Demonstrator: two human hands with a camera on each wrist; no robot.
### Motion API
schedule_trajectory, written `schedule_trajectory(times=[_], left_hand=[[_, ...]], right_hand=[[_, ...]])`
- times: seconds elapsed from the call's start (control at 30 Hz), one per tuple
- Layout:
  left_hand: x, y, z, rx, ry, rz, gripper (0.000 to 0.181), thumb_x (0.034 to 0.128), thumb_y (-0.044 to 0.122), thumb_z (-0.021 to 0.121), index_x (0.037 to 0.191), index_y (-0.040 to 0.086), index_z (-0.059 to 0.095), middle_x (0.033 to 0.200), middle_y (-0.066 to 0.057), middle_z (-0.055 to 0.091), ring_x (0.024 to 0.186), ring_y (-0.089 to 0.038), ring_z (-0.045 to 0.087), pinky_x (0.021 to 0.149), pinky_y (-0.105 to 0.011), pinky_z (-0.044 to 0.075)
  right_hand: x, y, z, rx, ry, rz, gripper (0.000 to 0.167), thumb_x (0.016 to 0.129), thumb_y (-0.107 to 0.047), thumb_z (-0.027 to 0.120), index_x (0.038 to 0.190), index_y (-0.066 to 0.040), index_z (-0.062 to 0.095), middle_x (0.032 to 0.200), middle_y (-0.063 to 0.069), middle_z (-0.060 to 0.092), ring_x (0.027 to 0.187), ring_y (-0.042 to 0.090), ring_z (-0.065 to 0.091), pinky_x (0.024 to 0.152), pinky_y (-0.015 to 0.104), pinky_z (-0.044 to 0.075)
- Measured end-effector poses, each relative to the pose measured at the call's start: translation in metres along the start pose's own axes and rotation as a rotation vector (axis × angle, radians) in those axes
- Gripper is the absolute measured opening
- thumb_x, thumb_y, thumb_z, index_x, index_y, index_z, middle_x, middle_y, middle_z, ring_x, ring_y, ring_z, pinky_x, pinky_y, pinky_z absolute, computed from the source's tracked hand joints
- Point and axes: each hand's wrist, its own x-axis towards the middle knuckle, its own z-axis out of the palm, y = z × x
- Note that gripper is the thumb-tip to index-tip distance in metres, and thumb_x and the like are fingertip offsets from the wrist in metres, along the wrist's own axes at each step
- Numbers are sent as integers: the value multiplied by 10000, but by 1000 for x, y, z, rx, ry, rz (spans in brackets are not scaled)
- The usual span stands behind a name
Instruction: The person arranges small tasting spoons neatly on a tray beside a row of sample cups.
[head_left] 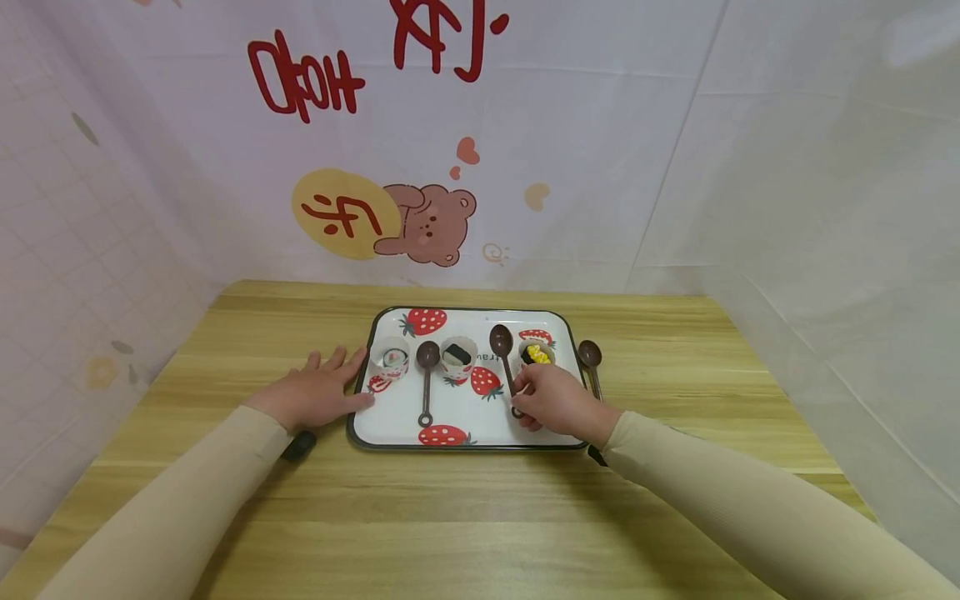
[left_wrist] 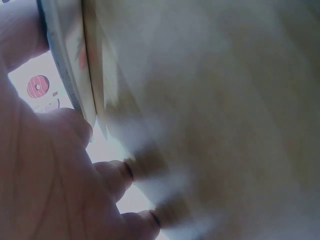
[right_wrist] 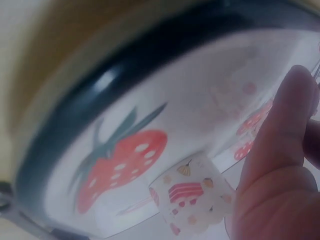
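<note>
A white strawberry-print tray [head_left: 480, 427] with a dark rim lies on the table. My right hand [head_left: 553, 398] pinches the handle of a brown spoon [head_left: 501, 340] over the tray's right part. My left hand [head_left: 311, 392] rests with spread fingers at the tray's left edge, its thumb over the rim. Another brown spoon [head_left: 427, 358] lies on the tray between a paper cup [head_left: 392, 371] with a sushi roll and a middle paper cup [head_left: 459, 343] with black-banded sushi. Beside my right hand, a third paper cup [right_wrist: 192, 195] holds yellow-topped sushi [head_left: 536, 355], partly hidden in the head view.
A third brown spoon [head_left: 590, 354] lies on the wooden table [head_left: 450, 517] just right of the tray, its handle end hidden by my right hand. Printed white cloth [head_left: 570, 133] hangs behind and along both sides of the table.
</note>
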Motion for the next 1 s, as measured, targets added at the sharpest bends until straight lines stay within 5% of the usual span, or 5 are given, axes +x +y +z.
schedule_trajectory(times=[1.0], left_hand=[[4,0,0,19,-10,-11,1008,996,744,462,1700,102,131,1719,-332,114,1512,-697,80,1156,-830,207]], right_hand=[[8,-6,13,-81,-59,70,171,980,-72,700,1129,-12,640,787,69,734,635,127,716,619,285,623]])
